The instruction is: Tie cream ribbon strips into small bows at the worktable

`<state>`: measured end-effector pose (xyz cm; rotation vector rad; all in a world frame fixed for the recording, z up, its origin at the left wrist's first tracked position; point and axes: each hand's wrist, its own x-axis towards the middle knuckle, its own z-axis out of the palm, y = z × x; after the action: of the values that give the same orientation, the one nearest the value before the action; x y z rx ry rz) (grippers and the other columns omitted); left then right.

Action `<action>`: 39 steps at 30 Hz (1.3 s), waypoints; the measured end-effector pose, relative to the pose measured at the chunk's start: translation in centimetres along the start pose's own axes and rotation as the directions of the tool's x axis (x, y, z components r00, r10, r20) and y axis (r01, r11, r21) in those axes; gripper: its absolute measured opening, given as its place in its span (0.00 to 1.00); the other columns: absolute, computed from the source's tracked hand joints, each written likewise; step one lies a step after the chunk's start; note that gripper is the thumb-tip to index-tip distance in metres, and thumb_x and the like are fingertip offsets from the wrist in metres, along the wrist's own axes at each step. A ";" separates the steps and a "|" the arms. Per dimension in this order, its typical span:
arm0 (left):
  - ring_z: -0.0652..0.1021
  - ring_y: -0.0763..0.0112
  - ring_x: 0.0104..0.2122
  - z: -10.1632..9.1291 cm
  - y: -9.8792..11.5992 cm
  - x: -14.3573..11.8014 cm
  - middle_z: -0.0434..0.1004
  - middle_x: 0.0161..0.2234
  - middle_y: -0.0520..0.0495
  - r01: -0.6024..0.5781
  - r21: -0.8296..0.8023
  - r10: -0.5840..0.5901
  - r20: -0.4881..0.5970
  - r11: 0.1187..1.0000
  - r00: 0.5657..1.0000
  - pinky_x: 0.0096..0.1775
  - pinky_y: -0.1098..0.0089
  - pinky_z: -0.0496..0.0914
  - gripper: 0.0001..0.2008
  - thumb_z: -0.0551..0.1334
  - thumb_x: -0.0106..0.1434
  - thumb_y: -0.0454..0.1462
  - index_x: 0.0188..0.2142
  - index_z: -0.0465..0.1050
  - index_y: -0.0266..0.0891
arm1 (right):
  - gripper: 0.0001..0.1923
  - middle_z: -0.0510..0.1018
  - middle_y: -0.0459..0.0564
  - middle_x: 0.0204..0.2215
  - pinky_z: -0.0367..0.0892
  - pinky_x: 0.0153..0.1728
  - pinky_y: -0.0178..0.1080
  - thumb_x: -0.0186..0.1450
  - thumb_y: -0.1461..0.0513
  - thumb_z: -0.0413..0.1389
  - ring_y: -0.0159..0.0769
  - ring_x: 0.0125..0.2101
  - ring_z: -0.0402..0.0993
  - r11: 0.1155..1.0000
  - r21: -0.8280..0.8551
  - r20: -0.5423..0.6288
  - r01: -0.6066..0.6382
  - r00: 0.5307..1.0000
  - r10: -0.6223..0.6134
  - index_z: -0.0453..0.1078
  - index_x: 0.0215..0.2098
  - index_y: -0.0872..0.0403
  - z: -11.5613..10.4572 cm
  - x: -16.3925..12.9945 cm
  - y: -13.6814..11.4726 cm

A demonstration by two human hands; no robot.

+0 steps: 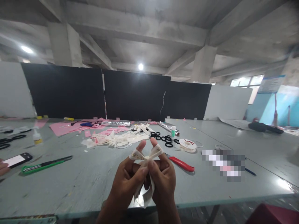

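Both hands meet over the table's near edge around a white printed ribbon bow (156, 151). My left hand (127, 179) pinches the bow near its middle with the thumb, its index finger inside the left loop. My right hand (163, 177) mirrors it, thumb against the knot and index finger in the right loop. Two ribbon tails hang below, partly hidden by the fingers. Just beyond my right hand lies a red-handled cutter (182, 164). A ribbon spool (187, 144) rests farther back to the right.
Ribbon scraps (116, 138) and pink paper (60, 128) litter the back of the grey table (81, 186). Black-handled scissors (167, 139) lie by a glue stick (173, 131). A green utility knife (45, 165) is at left, near another person's hand (3, 168) beside a phone (17, 160).
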<state>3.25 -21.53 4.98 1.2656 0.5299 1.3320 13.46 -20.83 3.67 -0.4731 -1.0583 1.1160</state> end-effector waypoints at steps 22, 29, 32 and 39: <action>0.68 0.78 0.19 -0.2 -0.3 0.0 0.70 0.20 0.50 -0.096 0.078 0.104 -0.106 0.992 0.989 0.22 0.76 0.63 0.21 0.67 0.54 0.41 0.47 0.75 0.35 | 0.36 0.72 0.42 0.16 0.64 0.17 0.30 0.60 0.57 0.58 0.27 0.15 0.65 0.975 -0.202 0.184 0.094 0.981 -0.056 0.55 0.63 0.56 -1.5 -0.4 -1.0; 0.62 0.81 0.16 0.5 -0.6 -0.1 0.62 0.16 0.56 -0.042 0.046 0.048 -0.122 0.998 0.991 0.19 0.79 0.58 0.35 0.65 0.55 0.42 0.60 0.60 0.36 | 0.36 0.69 0.42 0.16 0.62 0.16 0.31 0.60 0.54 0.59 0.28 0.15 0.65 0.988 -0.153 0.225 0.019 0.974 0.016 0.57 0.62 0.58 -1.5 0.1 -0.6; 0.61 0.82 0.15 1.1 -0.7 -0.2 0.58 0.16 0.59 -0.038 -0.067 0.028 -0.156 0.997 0.987 0.19 0.79 0.58 0.38 0.65 0.54 0.42 0.63 0.55 0.37 | 0.39 0.64 0.38 0.14 0.59 0.13 0.29 0.59 0.53 0.60 0.26 0.13 0.62 1.000 0.000 0.191 0.005 0.982 -0.005 0.54 0.64 0.57 -1.2 0.1 0.3; 0.56 0.84 0.15 1.6 -1.1 -0.2 0.53 0.15 0.61 -0.070 -0.314 -0.007 -0.237 0.947 0.972 0.19 0.82 0.57 0.38 0.66 0.54 0.38 0.63 0.55 0.42 | 0.40 0.62 0.36 0.13 0.62 0.14 0.30 0.58 0.56 0.61 0.25 0.12 0.59 0.982 0.186 0.058 0.043 0.997 -0.055 0.52 0.65 0.54 0.8 0.1 1.9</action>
<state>5.02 -22.02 4.47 0.8572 0.4352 1.5363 11.81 -20.13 2.62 -0.2640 -1.0045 1.1792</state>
